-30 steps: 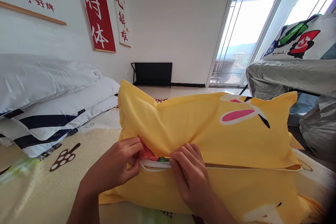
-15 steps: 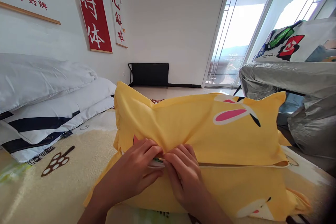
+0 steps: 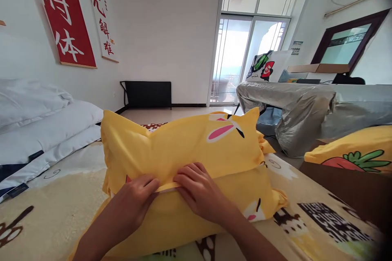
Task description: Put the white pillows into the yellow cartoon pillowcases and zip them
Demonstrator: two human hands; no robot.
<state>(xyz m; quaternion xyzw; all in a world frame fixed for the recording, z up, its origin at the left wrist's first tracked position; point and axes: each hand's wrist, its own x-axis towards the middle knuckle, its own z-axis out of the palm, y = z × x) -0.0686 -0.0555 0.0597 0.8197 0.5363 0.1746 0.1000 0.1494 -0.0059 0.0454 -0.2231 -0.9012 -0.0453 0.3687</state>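
A yellow pillow in a cartoon-print pillowcase (image 3: 190,147) lies on a cream patterned blanket (image 3: 55,195) in front of me. My left hand (image 3: 134,202) pinches the pillowcase's opening seam at the left of its middle, fingers closed on the fabric edge. Beside it, my right hand (image 3: 199,191) presses on the same seam with its fingers curled over the fabric. The two hands almost touch. A thin strip of the white inner pillow shows between them.
White pillows (image 3: 39,130) with dark stripes are stacked at the left. A silver-covered table (image 3: 306,106) stands at the right. Another yellow carrot-print pillow (image 3: 352,155) lies at the far right. Red banners (image 3: 64,20) hang on the wall; a glass door (image 3: 235,61) is behind.
The opening in the pillowcase has narrowed and the red print inside is hidden. Both hands stay on the seam. The view has swung right and pulled back, showing more of the room.
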